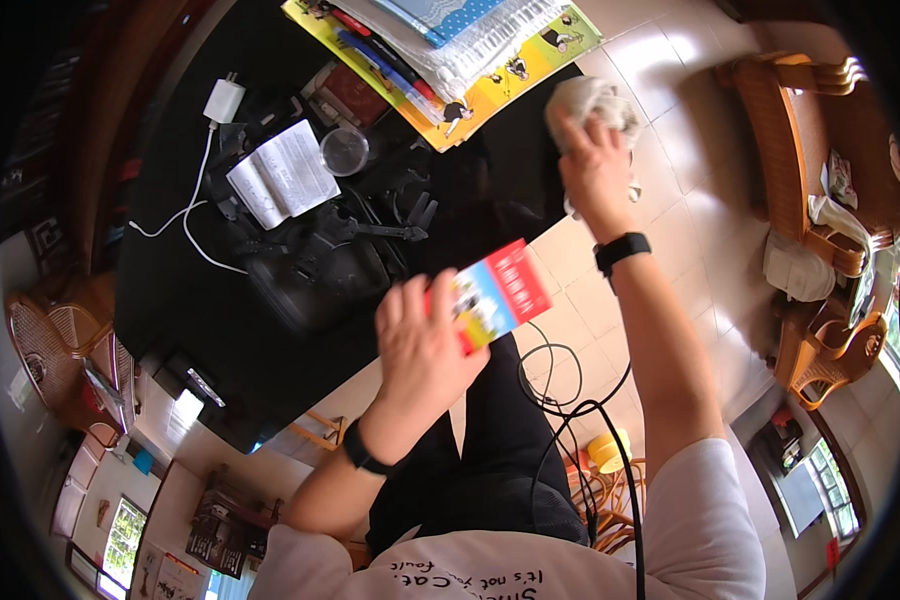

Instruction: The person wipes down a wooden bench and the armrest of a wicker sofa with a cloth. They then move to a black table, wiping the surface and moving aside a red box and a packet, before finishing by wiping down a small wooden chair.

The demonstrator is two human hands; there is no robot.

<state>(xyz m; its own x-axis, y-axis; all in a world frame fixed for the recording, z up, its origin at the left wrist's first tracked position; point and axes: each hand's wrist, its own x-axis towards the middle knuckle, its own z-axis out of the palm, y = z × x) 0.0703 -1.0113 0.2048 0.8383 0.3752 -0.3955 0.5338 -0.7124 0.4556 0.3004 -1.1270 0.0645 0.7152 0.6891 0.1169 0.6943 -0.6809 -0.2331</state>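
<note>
Near the table's front edge, my left hand [424,337] is closed around a small printed box or booklet [502,289] in red, blue and yellow, slightly blurred. My right hand [592,161] reaches to the right corner of the black table [217,330], its fingers on a crumpled off-white cloth [589,101]. Part of the cloth hangs down past the hand. Whether the fingers grip it firmly is hard to tell, but they press into it.
On the table lie a yellow picture book [487,90] with pens and white cloth on it, an open leaflet [285,172], a round clear lid [344,151], a white charger [223,100] with cable, and a black folding drone [330,232] by a black case [322,285]. Black cables [570,409] hang before me.
</note>
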